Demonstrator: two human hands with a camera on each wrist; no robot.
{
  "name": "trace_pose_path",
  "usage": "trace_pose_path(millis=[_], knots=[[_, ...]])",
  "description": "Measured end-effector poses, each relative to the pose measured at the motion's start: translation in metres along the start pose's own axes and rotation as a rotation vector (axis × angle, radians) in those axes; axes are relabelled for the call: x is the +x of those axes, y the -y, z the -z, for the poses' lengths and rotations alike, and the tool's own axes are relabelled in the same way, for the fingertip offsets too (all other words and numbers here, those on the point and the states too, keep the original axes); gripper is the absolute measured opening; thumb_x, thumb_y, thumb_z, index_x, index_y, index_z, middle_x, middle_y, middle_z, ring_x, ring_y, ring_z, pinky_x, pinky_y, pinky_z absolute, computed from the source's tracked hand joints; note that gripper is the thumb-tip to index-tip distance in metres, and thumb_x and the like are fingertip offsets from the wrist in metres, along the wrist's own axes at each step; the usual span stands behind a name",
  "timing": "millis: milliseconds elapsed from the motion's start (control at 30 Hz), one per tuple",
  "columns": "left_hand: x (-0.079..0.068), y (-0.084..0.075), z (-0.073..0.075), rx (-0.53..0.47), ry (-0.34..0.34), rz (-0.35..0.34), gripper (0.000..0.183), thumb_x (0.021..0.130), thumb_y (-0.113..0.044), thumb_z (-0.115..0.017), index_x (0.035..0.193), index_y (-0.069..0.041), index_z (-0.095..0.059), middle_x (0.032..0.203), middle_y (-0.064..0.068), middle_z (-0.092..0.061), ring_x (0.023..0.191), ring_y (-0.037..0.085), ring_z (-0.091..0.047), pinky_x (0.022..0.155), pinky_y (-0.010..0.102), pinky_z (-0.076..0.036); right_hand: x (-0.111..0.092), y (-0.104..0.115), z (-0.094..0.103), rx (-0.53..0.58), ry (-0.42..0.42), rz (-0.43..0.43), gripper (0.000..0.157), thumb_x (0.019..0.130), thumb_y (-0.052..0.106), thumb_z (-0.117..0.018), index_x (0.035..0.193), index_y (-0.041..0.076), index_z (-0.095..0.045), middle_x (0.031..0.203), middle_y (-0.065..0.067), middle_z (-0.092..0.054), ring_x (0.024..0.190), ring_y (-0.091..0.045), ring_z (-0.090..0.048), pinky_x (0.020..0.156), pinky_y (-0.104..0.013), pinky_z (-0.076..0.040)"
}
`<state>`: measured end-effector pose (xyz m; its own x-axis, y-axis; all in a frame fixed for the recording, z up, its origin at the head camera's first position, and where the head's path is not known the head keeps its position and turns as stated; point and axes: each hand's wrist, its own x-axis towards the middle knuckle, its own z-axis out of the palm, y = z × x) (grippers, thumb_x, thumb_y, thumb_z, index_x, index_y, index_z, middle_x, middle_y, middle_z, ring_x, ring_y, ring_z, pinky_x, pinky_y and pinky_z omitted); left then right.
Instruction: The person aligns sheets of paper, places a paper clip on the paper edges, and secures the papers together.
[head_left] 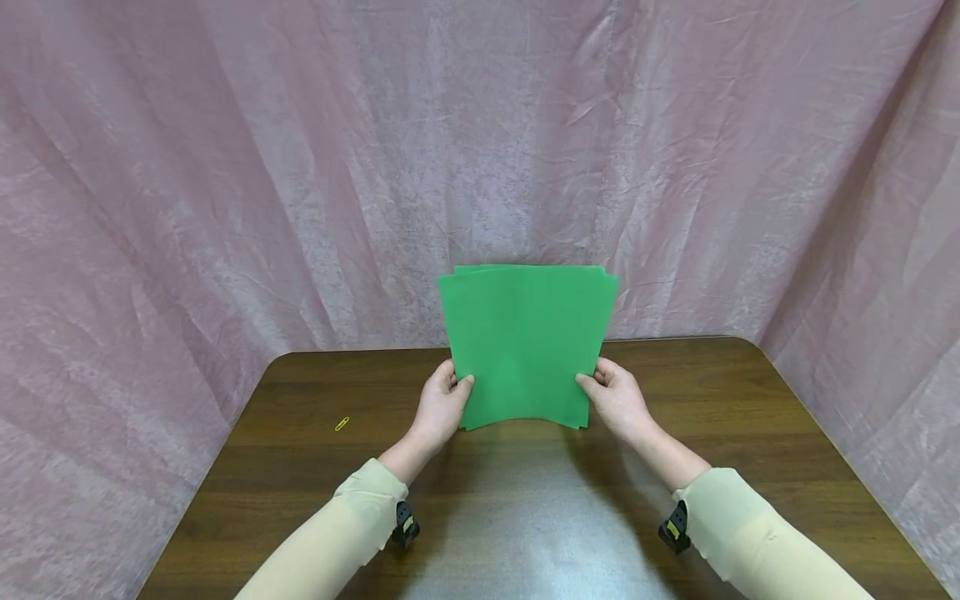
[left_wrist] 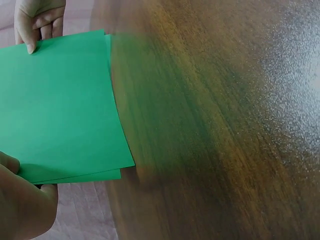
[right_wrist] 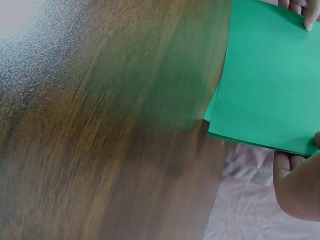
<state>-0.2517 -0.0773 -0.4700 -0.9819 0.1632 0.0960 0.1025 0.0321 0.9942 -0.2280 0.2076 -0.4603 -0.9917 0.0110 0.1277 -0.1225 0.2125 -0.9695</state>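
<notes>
Green paper sheets (head_left: pixel 528 342), at least two and not quite lined up, are held up above the table in the head view. Their lower edge bows upward in the middle. My left hand (head_left: pixel 441 406) pinches the left side near the bottom, thumb on the front and fingers behind. On the opposite side my right hand (head_left: pixel 621 402) pinches the sheets in the same way. Offset corners of the green sheets (left_wrist: pixel 65 110) show in the left wrist view, and the right wrist view shows the green sheets (right_wrist: pixel 270 80) with an edge of a second one beneath.
A yellow paper clip (head_left: pixel 342 423) lies on the left part of the brown wooden table (head_left: pixel 300 500). Pink curtains (head_left: pixel 480 150) hang behind the table and along its sides. Light glares off the table's front middle.
</notes>
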Motion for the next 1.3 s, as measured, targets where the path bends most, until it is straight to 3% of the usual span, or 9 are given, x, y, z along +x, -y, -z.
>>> trace_pose_path(millis=[300,500,833,1167,1300], knots=[[0.000,0.001,0.000,0.039,-0.009,-0.013,0.028,0.107,-0.007,-0.051,0.133,0.002,-0.055,0.118,0.022,-0.069,0.103,0.039,-0.069,0.086,0.056,-0.057,0.002,0.008,0.001,0.001,-0.017,0.010,0.033,0.105,0.006,-0.055,0.136,-0.005,-0.056,0.119,-0.025,-0.069,0.108,-0.026,-0.069,0.095,-0.037,-0.054],[0.001,-0.005,-0.003,0.034,-0.022,-0.051,0.028,0.105,-0.005,-0.050,0.132,0.002,-0.053,0.122,0.020,-0.067,0.104,0.035,-0.068,0.085,0.051,-0.059,0.004,0.023,0.002,0.026,-0.057,0.031,0.037,0.106,0.005,-0.049,0.141,-0.004,-0.051,0.123,-0.027,-0.067,0.106,-0.021,-0.068,0.093,-0.033,-0.054],[0.005,-0.029,-0.009,0.020,-0.064,-0.117,0.027,0.104,-0.005,-0.050,0.131,-0.002,-0.052,0.121,0.018,-0.064,0.102,0.032,-0.065,0.084,0.049,-0.057,0.003,0.040,-0.002,0.147,-0.082,0.000,0.033,0.104,-0.001,-0.044,0.137,-0.004,-0.048,0.124,-0.025,-0.063,0.102,-0.018,-0.066,0.090,-0.035,-0.055],[0.009,-0.054,-0.012,-0.060,-0.052,-0.188,0.023,0.106,-0.011,-0.049,0.127,-0.003,-0.053,0.115,0.014,-0.067,0.093,0.029,-0.069,0.077,0.049,-0.060,0.007,0.059,-0.003,0.206,-0.134,0.026,0.038,0.097,-0.008,-0.045,0.135,-0.004,-0.048,0.118,-0.019,-0.063,0.097,-0.015,-0.065,0.085,-0.032,-0.055],[0.011,-0.059,-0.013,-0.110,-0.023,-0.207,0.023,0.108,-0.017,-0.050,0.128,-0.006,-0.053,0.114,0.016,-0.066,0.093,0.035,-0.069,0.076,0.055,-0.059,0.008,0.069,-0.003,0.234,-0.143,0.035,0.037,0.098,-0.006,-0.045,0.135,-0.002,-0.049,0.117,-0.016,-0.063,0.097,-0.017,-0.064,0.086,-0.035,-0.054]])
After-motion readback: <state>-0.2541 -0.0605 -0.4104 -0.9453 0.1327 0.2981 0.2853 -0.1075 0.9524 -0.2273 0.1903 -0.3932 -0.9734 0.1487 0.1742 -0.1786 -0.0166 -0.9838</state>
